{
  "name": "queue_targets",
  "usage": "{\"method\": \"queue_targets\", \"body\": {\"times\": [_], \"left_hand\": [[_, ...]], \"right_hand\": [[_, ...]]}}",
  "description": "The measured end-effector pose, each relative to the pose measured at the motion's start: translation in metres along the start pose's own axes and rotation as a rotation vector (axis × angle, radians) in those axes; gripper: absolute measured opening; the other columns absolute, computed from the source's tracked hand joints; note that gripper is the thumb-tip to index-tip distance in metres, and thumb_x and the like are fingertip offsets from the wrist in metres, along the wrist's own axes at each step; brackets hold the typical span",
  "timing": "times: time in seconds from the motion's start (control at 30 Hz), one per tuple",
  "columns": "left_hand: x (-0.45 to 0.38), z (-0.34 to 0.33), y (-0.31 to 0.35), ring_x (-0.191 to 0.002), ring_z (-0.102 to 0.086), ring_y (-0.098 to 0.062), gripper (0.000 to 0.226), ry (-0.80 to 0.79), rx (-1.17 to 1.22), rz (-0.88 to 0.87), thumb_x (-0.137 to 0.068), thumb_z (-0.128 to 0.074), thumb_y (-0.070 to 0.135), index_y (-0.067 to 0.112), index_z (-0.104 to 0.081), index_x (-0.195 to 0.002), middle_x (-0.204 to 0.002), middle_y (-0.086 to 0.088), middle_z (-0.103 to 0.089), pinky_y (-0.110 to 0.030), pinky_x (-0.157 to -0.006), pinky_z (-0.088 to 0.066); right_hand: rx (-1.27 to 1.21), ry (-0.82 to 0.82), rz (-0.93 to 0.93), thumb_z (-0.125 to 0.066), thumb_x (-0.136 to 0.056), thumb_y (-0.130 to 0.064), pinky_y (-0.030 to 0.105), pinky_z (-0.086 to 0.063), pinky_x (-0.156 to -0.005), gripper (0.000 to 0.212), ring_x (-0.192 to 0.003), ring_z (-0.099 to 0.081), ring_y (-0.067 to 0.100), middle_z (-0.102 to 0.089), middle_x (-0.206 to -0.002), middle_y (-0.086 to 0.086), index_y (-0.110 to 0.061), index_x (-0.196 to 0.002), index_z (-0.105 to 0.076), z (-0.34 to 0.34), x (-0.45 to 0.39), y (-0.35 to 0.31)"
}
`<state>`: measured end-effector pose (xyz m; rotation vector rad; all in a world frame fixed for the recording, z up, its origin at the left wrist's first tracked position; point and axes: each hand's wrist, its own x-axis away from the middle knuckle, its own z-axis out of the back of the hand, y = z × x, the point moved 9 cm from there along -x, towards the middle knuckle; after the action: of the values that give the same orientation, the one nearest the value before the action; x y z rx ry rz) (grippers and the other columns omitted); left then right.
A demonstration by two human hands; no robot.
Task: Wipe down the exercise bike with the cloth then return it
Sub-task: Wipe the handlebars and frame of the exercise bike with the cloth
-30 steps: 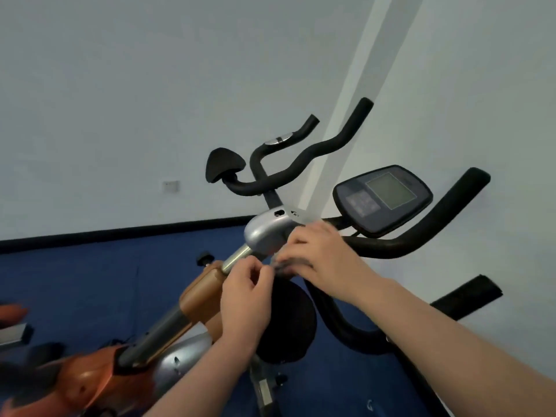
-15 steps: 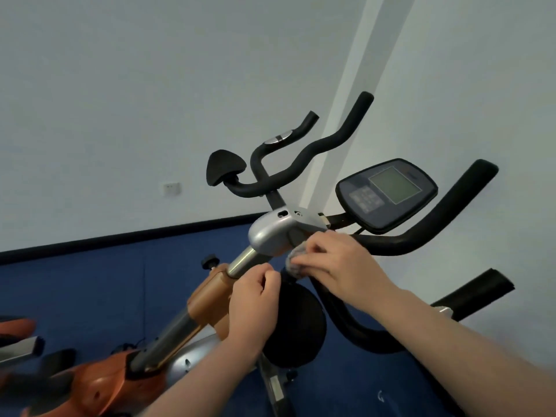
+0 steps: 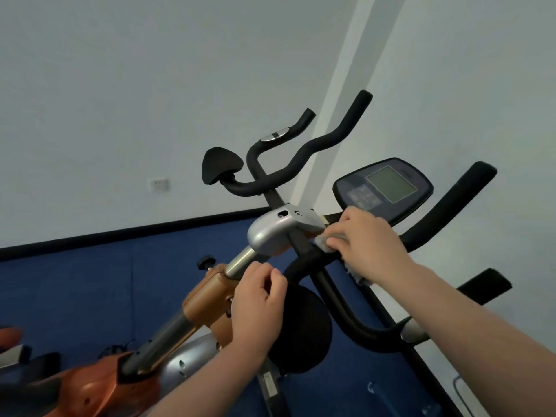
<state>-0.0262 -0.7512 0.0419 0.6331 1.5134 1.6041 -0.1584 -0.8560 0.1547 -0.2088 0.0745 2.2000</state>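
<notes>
Blue flooring (image 3: 90, 281) ran beneath the exercise bike (image 3: 207, 299), whose stem slanted up from lower left toward the handlebars (image 3: 340, 254) at upper right. Nearest, the left hand (image 3: 258, 299) hung loosely curled by the stem, holding nothing I could see, while beyond it the right hand (image 3: 370, 245) gripped the cloth (image 3: 323, 242) against the handlebar junction. Wiping looked under way — console (image 3: 383, 191), far grips and the cloth's return seemingly remained.

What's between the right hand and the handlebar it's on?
In the head view, the grey cloth lies between the right hand and the black handlebar, pressed against the bar; a corner of it hangs out under the wrist.
</notes>
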Motion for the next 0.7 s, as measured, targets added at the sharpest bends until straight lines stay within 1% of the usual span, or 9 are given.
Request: {"method": "queue_targets", "body": {"times": [0.07, 0.13, 0.2, 0.27, 0.4, 0.5, 0.57, 0.6, 0.7], "left_hand": [[0.001, 0.001, -0.001, -0.06, -0.049, -0.011, 0.025, 0.001, 0.025, 0.023, -0.085, -0.046, 0.035, 0.024, -0.046, -0.063, -0.066, 0.002, -0.05, -0.034, -0.059, -0.045], [0.001, 0.001, -0.003, -0.062, -0.051, -0.014, 0.023, -0.001, 0.038, 0.038, -0.087, -0.046, 0.034, 0.023, -0.048, -0.066, -0.067, 0.0, -0.052, -0.038, -0.06, -0.046], [0.002, 0.002, -0.002, -0.063, -0.051, -0.018, 0.025, 0.004, 0.049, 0.03, -0.091, -0.044, 0.028, 0.018, -0.049, -0.069, -0.067, -0.002, -0.052, -0.045, -0.061, -0.046], [0.003, 0.002, -0.003, -0.065, -0.051, -0.019, 0.026, 0.01, 0.058, 0.032, -0.093, -0.042, 0.02, 0.013, -0.051, -0.07, -0.069, -0.005, -0.053, -0.047, -0.064, -0.046], [0.004, 0.003, -0.004, -0.069, -0.053, -0.011, 0.027, 0.017, 0.045, 0.035, -0.092, -0.039, 0.019, 0.018, -0.054, -0.07, -0.072, 0.0, -0.055, -0.032, -0.065, -0.046], [0.004, 0.003, -0.004, -0.069, -0.053, -0.011, 0.028, 0.029, 0.042, 0.015, -0.092, -0.038, 0.02, 0.017, -0.053, -0.069, -0.071, -0.001, -0.055, -0.028, -0.064, -0.044], [0.003, 0.002, -0.005, -0.068, -0.053, -0.013, 0.028, 0.016, 0.042, 0.01, -0.093, -0.039, 0.018, 0.014, -0.053, -0.07, -0.071, -0.002, -0.055, -0.032, -0.065, -0.044], [0.003, 0.001, -0.005, -0.068, -0.053, -0.013, 0.028, 0.007, 0.049, 0.008, -0.094, -0.039, 0.016, 0.012, -0.054, -0.07, -0.072, -0.004, -0.055, -0.032, -0.065, -0.045], [0.004, 0.003, -0.003, -0.071, -0.054, -0.008, 0.028, 0.016, 0.049, -0.006, -0.092, -0.04, 0.016, 0.013, -0.057, -0.069, -0.074, -0.001, -0.056, -0.019, -0.063, -0.043]], "right_hand": [[-0.011, -0.016, 0.057, -0.057, -0.091, -0.032, 0.029, -0.036, -0.072, 0.016, -0.086, -0.049, 0.013, -0.05, -0.092, -0.008, -0.032, -0.096, -0.072, 0.006, -0.007, -0.003], [-0.101, -0.007, 0.216, -0.062, -0.087, -0.029, 0.03, -0.036, -0.071, 0.013, -0.084, -0.051, 0.015, -0.05, -0.087, -0.008, -0.03, -0.091, -0.073, 0.006, -0.005, -0.037], [-0.164, -0.091, 0.36, -0.063, -0.085, -0.026, 0.034, -0.041, -0.072, 0.012, -0.082, -0.052, 0.018, -0.054, -0.086, -0.002, -0.028, -0.089, -0.074, -0.011, 0.011, -0.073], [-0.174, -0.135, 0.406, -0.065, -0.086, -0.022, 0.037, -0.043, -0.074, 0.012, -0.083, -0.054, 0.02, -0.058, -0.088, 0.002, -0.021, -0.094, -0.074, -0.02, 0.025, -0.077], [-0.078, 0.061, 0.344, -0.071, -0.083, -0.015, 0.036, -0.045, -0.066, 0.011, -0.076, -0.056, 0.023, -0.058, -0.083, 0.002, -0.018, -0.093, -0.074, 0.005, 0.033, -0.027], [-0.088, 0.162, 0.349, -0.062, -0.086, -0.023, 0.038, -0.044, -0.064, 0.013, -0.076, -0.054, 0.021, -0.058, -0.083, 0.0, -0.021, -0.092, -0.073, 0.011, 0.036, -0.036], [-0.123, 0.114, 0.473, -0.058, -0.089, -0.025, 0.036, -0.042, -0.064, 0.016, -0.076, -0.053, 0.02, -0.057, -0.082, 0.001, -0.022, -0.092, -0.073, -0.005, 0.038, -0.066], [-0.135, 0.067, 0.517, -0.06, -0.088, -0.023, 0.036, -0.042, -0.064, 0.014, -0.076, -0.053, 0.02, -0.056, -0.082, 0.001, -0.022, -0.094, -0.074, -0.012, 0.038, -0.074], [-0.142, 0.008, 0.51, -0.069, -0.085, -0.022, 0.036, -0.044, -0.064, 0.013, -0.074, -0.053, 0.022, -0.057, -0.081, 0.003, -0.022, -0.095, -0.076, -0.011, 0.031, -0.055]]}}
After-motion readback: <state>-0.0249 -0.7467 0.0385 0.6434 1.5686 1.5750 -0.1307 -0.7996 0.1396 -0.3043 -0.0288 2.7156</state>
